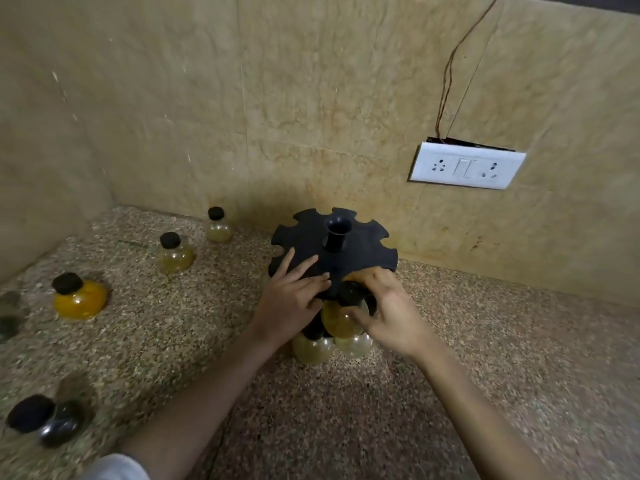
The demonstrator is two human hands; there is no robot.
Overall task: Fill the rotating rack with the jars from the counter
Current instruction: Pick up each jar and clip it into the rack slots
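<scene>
A black rotating rack [353, 244] with notched slots stands on the speckled counter [485, 358] by the wall. My left hand [294, 292] lies flat on its top disc, fingers spread. My right hand [384, 306] grips a black-capped jar of amber contents [341, 318] at a front slot of the top disc. Two pale jars [311, 348] [355, 344] hang in the lower tier below it. Loose jars stand on the counter to the left: an orange one [79, 297], two pale yellow ones [174, 254] [218, 226], and a dark one [52, 422].
Tiled walls meet in a corner at the left behind the jars. A white socket and switch plate [465, 166] with a thin wire above it sits on the wall to the right. Dark smudged shapes [10, 317] lie at the far left edge.
</scene>
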